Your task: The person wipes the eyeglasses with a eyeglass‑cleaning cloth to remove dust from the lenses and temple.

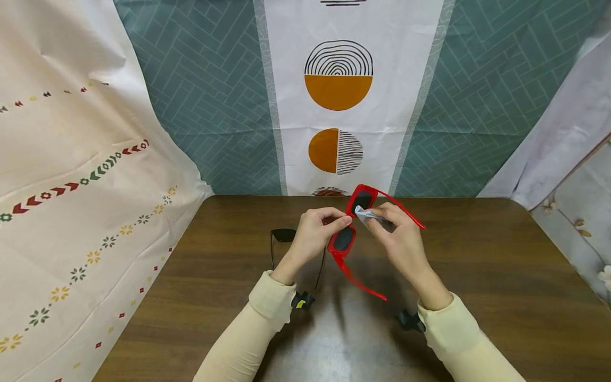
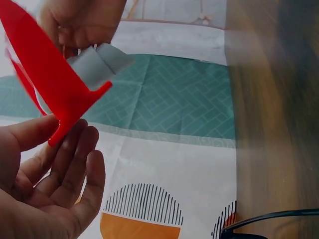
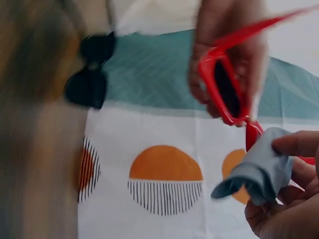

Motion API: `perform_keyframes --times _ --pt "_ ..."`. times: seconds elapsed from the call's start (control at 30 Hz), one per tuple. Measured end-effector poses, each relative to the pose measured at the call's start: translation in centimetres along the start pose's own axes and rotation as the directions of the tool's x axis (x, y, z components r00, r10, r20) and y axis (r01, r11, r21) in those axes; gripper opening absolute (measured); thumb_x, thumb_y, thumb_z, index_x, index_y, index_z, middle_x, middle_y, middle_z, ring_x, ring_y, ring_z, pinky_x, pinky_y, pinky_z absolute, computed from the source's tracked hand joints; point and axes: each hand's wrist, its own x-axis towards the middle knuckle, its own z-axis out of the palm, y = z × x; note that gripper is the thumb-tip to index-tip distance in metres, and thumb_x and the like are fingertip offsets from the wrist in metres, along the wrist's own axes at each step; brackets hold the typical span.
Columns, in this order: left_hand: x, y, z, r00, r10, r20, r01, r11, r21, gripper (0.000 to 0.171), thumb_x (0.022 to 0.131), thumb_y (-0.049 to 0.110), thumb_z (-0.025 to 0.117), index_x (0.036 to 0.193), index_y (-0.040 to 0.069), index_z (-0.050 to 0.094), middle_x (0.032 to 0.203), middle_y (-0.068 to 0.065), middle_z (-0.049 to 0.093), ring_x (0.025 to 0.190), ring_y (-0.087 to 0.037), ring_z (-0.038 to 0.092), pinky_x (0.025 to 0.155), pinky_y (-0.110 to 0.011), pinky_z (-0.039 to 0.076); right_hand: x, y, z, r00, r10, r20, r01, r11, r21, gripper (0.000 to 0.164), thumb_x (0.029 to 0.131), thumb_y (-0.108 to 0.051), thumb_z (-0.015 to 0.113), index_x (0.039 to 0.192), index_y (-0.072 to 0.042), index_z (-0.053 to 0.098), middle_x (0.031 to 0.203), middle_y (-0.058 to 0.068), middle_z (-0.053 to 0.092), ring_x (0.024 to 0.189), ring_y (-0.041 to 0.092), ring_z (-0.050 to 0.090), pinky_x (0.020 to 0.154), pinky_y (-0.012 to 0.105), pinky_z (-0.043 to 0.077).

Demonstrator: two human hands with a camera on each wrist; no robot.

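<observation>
Red-framed sunglasses (image 1: 343,240) with dark lenses are held up above the table, temples unfolded toward the person. My left hand (image 1: 315,232) pinches the frame around the bridge between thumb and fingers. In my right hand (image 1: 400,236) is a folded light grey-blue cloth (image 3: 266,162), gripped between thumb and fingers. The cloth (image 1: 363,213) touches the lens on the far side of the frame. From the left wrist view, the cloth (image 2: 99,64) sits behind the red frame (image 2: 60,94), which hides part of it.
Black sunglasses (image 1: 284,235) rest on the brown wooden table (image 1: 215,297), partly hidden behind the left forearm. A patterned curtain (image 1: 215,95) hangs along the table's back edge. Pale cloths drape at the left and right sides.
</observation>
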Motion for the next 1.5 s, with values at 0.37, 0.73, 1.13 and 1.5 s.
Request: perform_keyframes --times 0.37,0.73,1.13,1.5 --pt "-0.3 0.1 0.1 0.997 -0.071 -0.008 0.07 0.996 -0.058 0.017 0.098 0.019 0.074 0.099 0.003 0.08 0.089 -0.013 0.077 0.069 -0.018 0.071 0.067 -0.032 0.062 0.4 0.0 -0.1 0.917 -0.289 -0.274 0.217 0.939 -0.265 0.018 0.089 0.012 0.066 0.102 0.006 0.077 0.087 0.016 0.067 0.079 0.029 0.056 0.075 0.033 0.045" --pt "-0.4 0.5 0.6 0.998 0.044 0.054 -0.05 0.992 0.114 0.012 0.098 0.017 0.075 0.098 0.007 0.08 0.09 -0.001 0.076 0.071 -0.011 0.063 0.063 -0.024 0.053 -0.1 1.2 1.5 0.884 -0.457 -0.1 0.362 0.803 -0.473 0.024 0.09 0.009 0.068 0.113 0.007 0.074 0.104 0.022 0.065 0.087 0.04 0.056 0.074 0.049 0.044" --pt "-0.4 0.6 0.6 0.997 0.058 0.055 -0.064 0.991 0.118 0.012 0.099 0.015 0.073 0.1 0.005 0.079 0.093 -0.004 0.077 0.078 -0.028 0.069 0.066 -0.024 0.055 0.1 1.3 0.8 0.874 -0.478 0.085 0.474 0.802 -0.364 0.027 0.085 0.014 0.07 0.109 0.002 0.074 0.103 0.018 0.067 0.094 0.04 0.056 0.074 0.048 0.04" --pt "-0.4 0.5 0.1 1.0 -0.006 0.005 0.006 0.999 0.036 0.015 0.098 0.02 0.073 0.096 0.008 0.08 0.084 -0.009 0.075 0.068 -0.021 0.069 0.061 -0.029 0.06 0.6 0.5 -0.7 0.9 -0.434 -0.037 0.403 0.863 -0.306 0.026 0.085 0.016 0.062 0.103 0.005 0.077 0.092 0.016 0.067 0.085 0.035 0.056 0.083 0.047 0.04"
